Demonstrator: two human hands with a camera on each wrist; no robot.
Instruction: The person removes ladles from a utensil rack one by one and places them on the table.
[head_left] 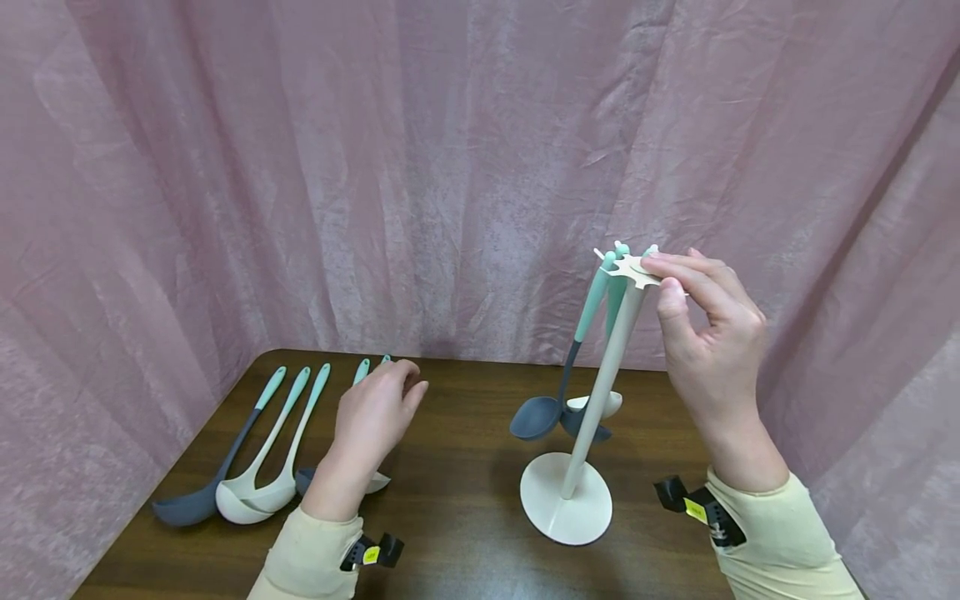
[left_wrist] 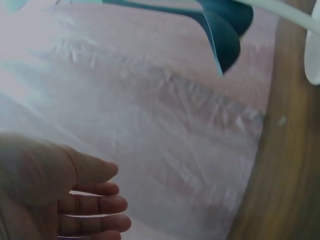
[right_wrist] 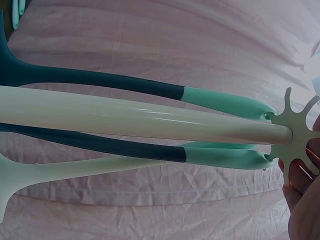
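Note:
My right hand (head_left: pixel 712 321) holds the hooked top of a white utensil stand (head_left: pixel 611 367), fingers over the plate and thumb at its edge. From the hooks hang a dark spoon-like utensil (head_left: pixel 536 419), a second dark utensil (head_left: pixel 579 423) and a white utensil (head_left: pixel 611 403), all with mint handles. Over the utensils on the left of the table, my left hand (head_left: pixel 375 412) has loosely bent fingers and nothing in them. It partly hides a dark utensil (head_left: pixel 303 478) and a white one (head_left: pixel 377 482). The left wrist view shows the hand's fingers (left_wrist: pixel 102 204) apart from everything.
Left of my left hand lie a dark ladle-like utensil (head_left: pixel 191 506) and two white ladles (head_left: pixel 242 507), handles pointing away. The stand's round base (head_left: pixel 566 517) rests on the brown wooden table (head_left: pixel 457 475). A pink curtain (head_left: pixel 480 183) hangs behind the table.

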